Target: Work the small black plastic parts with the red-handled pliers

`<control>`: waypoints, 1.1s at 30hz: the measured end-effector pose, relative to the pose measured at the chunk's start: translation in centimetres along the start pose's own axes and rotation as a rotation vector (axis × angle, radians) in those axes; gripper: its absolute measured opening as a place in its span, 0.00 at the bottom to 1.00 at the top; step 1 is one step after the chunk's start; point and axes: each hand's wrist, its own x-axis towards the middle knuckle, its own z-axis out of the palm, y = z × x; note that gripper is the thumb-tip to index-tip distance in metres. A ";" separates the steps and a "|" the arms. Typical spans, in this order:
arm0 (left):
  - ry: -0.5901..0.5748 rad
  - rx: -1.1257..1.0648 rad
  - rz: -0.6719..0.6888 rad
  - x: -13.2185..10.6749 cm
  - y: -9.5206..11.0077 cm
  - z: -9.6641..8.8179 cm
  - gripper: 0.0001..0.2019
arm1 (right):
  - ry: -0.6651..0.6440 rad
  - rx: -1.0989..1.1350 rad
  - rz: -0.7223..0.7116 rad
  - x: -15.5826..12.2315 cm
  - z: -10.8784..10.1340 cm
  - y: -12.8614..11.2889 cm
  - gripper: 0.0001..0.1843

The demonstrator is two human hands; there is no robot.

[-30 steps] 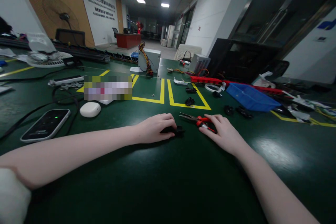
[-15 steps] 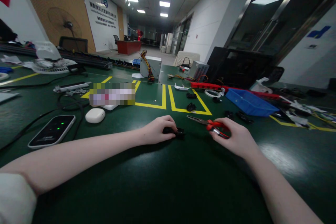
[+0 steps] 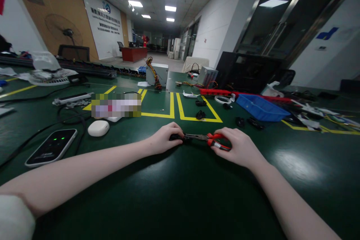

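My left hand (image 3: 164, 138) rests on the green table (image 3: 180, 195), fingers curled round a small black part (image 3: 179, 137) pressed against the surface. My right hand (image 3: 237, 146) grips the red handles of long-nose pliers (image 3: 208, 139). The pliers point left and their metal jaws touch the black part at my left fingertips. Both forearms lie low over the table, converging at its middle.
A phone (image 3: 50, 147) with green lights and a white oval case (image 3: 98, 128) lie to the left among black cables. A blue tray (image 3: 260, 107), more small black parts (image 3: 200, 114), power supply boxes (image 3: 157, 74) and yellow floor-tape lines sit farther back.
My right hand lifted the pliers off the table and swung them left until the jaws met the black part. My left hand stayed on the part.
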 end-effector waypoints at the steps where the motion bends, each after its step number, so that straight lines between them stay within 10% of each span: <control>1: 0.000 0.005 0.001 0.0 -0.1 0.0 0.05 | 0.002 0.003 -0.002 0.0 -0.1 -0.1 0.17; 33: -0.077 0.125 0.072 0.3 -0.5 0.4 0.08 | 0.058 -0.087 -0.085 0.2 0.6 -0.5 0.21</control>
